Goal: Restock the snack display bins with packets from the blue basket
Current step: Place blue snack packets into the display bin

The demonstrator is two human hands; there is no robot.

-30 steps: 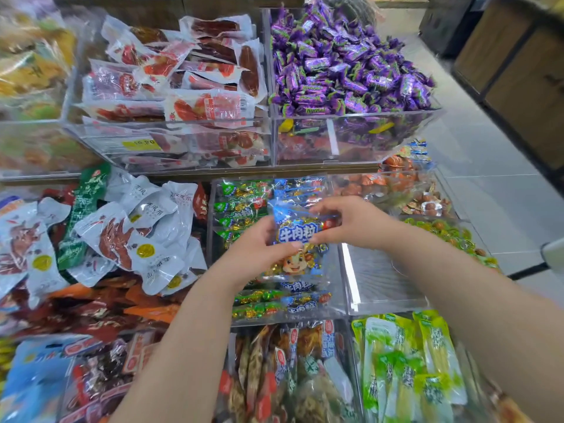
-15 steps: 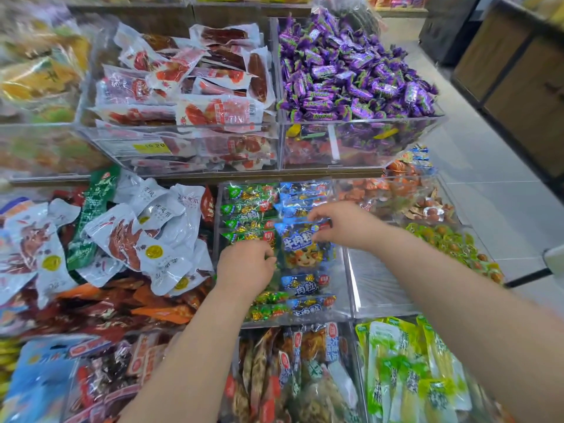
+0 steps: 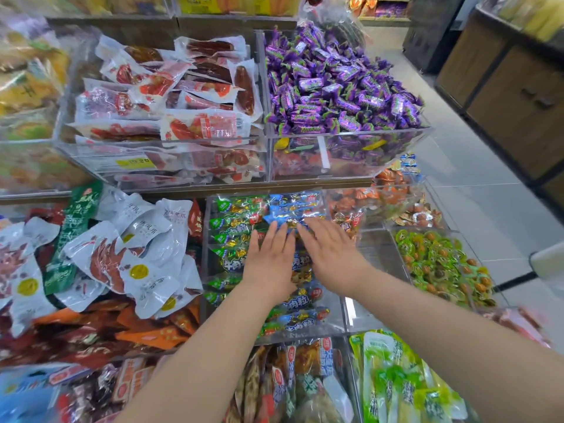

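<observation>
1. The clear bin (image 3: 334,319) in the middle of the lower row holds two kinds of packets.
2. Green packets (image 3: 235,221) lie along its left side, from the back edge toward the front edge.
3. Blue packets (image 3: 293,209) lie along its right side, stacked in a row from the back edge to the front edge.
4. The left hand (image 3: 270,264) lies palm down on the packets near the middle of the bin. Its fingers (image 3: 274,236) are straight and close together, and they pinch nothing.
5. The right hand (image 3: 332,254) lies palm down just beside it, on the blue packets. Its fingers (image 3: 311,230) are straight and a little spread, and they point to the back edge.
6. The two hands are near each other but they do not touch.
7. The fingertips are a little blurred.
8. White packs (image 3: 137,254) fill the bin to the left.
9. On the upper row, sausage packs (image 3: 195,126) lie in the bin behind, and purple candies (image 3: 335,87) fill the bin at its right.
</observation>
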